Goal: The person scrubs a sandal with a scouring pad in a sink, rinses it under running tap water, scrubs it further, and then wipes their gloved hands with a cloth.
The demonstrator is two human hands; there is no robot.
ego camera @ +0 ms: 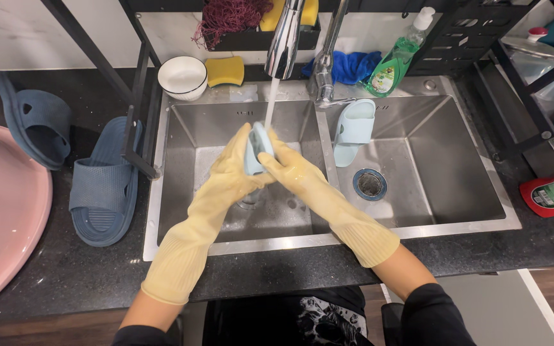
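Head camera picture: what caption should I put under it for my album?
Two yellow-gloved hands, left and right, hold a light blue rubber slipper under the running tap over a steel double sink.

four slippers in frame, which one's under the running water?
The light blue slipper held between the left hand and right hand, under the tap stream. Its light blue mate leans in the right basin; the two dark blue slippers lie on the counter.
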